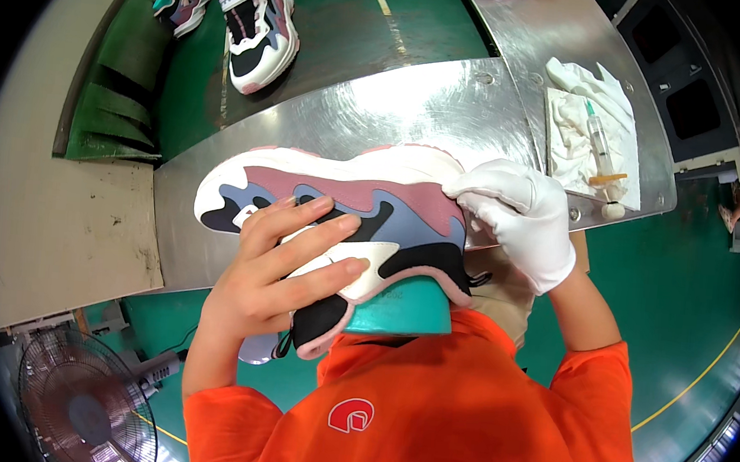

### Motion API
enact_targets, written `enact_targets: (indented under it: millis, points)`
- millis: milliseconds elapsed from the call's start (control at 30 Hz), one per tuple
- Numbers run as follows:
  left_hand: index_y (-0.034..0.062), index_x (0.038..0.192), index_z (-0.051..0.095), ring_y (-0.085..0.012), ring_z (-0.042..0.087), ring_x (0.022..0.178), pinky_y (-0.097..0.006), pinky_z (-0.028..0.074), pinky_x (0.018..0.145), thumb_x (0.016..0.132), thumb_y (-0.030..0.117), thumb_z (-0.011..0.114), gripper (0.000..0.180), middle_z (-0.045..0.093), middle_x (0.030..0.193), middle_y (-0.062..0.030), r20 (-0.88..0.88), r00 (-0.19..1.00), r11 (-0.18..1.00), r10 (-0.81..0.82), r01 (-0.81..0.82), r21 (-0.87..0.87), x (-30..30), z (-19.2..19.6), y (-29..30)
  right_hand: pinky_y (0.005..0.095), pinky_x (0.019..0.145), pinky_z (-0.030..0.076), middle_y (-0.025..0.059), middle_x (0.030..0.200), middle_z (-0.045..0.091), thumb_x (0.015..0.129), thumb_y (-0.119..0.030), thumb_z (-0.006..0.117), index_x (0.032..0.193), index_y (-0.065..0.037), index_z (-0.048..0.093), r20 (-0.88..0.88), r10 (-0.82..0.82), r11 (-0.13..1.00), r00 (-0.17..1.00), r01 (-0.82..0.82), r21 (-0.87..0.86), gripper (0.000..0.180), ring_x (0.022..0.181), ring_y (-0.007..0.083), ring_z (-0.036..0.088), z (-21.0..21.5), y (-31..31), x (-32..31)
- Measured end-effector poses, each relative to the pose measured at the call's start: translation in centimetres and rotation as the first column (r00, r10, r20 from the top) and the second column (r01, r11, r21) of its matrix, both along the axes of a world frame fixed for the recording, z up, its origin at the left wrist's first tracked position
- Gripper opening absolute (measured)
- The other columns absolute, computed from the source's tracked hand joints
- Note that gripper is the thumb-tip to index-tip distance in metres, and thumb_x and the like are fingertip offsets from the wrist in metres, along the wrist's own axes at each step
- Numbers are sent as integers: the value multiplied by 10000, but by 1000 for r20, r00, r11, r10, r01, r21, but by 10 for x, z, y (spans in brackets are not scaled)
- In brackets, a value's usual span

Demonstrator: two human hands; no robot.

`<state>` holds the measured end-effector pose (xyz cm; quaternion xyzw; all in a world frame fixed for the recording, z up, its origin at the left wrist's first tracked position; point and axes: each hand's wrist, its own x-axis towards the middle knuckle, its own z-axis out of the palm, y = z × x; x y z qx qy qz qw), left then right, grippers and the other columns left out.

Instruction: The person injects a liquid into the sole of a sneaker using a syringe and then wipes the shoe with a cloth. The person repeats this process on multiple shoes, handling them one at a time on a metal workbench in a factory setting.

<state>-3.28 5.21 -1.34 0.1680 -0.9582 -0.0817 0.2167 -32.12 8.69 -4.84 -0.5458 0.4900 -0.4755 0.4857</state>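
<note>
A sneaker (347,190) in white, mauve, blue-grey and black lies tilted on its side in front of me, toe to the left and white sole turned away. A teal shoe last (403,307) fills its opening. My bare left hand (276,267) grips the sneaker, fingers spread across its upper near the middle. At the heel end, my right hand (510,212) wears a white glove, its fingers curled and pressed together against the seam between sole and upper. Whatever those gloved fingertips may hold is hidden.
A metal tabletop (309,122) runs beneath the sneaker. To the right, a syringe (601,149) with a green tip lies on white cloth (565,125). Beyond, two more sneakers, one nearer (255,31) and one farther (184,3), rest on a green belt (342,29). A fan (86,408) stands lower left.
</note>
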Motion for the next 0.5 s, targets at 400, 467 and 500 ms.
enact_targets:
  millis: [400, 467, 500]
  points:
    - [127, 1076, 686, -335, 562, 1164, -444, 400, 984, 774, 163, 647, 306, 631, 1225, -125, -41, 996, 994, 82, -78, 78, -10, 5, -5, 229, 570, 455, 42, 812, 630, 802, 73, 597, 904, -16, 677, -170, -225, 919, 959, 151, -365, 157, 632, 87, 553, -20, -2, 8]
    - [124, 1032, 687, -330, 568, 1157, -450, 405, 983, 771, 129, 668, 262, 648, 1193, -127, -46, 992, 990, 116, -112, 91, -12, 6, -1, 227, 555, 446, 44, 815, 636, 811, 55, 607, 896, -22, 687, 110, -99, 995, 989, 96, 39, 140, 610, 85, 541, -19, -1, 5]
    - [125, 1027, 685, -328, 568, 1157, -453, 407, 982, 770, 120, 675, 257, 653, 1185, -125, -46, 991, 988, 129, -124, 92, -11, 6, 2, 228, 551, 442, 46, 811, 638, 811, 47, 612, 893, -23, 690, 168, -110, 992, 980, 97, 84, 133, 604, 85, 537, -18, -1, 4]
